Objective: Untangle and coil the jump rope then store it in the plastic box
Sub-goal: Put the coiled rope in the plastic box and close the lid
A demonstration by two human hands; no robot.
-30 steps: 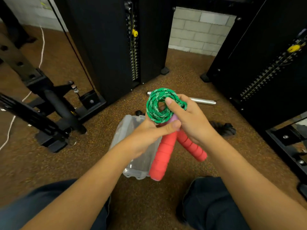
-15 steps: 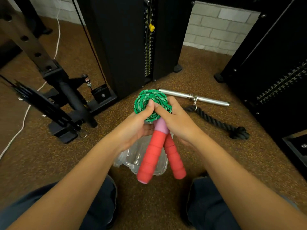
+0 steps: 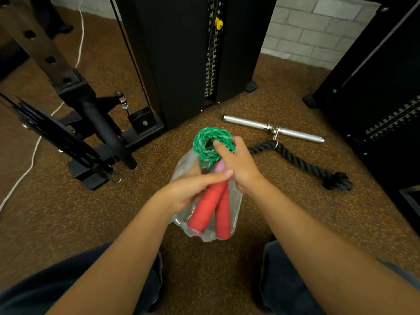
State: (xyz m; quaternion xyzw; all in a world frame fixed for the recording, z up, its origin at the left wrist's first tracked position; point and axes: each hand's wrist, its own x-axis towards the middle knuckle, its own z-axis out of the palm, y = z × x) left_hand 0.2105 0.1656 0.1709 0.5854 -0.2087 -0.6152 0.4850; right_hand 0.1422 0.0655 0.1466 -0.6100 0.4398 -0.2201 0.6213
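Green braided jump rope coiled tight above two red handles

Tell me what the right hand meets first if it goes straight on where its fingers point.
The green rope coil; the right hand seems to touch it with a forefinger, though depth is unclear.

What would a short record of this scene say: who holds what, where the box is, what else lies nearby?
Left hand: grips the red handles
Right hand: pinches the green coil, thumb on top
Plastic box: clear, open, on the floor under the handles
Stored: cannot tell whether the handles rest inside yet
Nearby: metal bar and black rope on the floor
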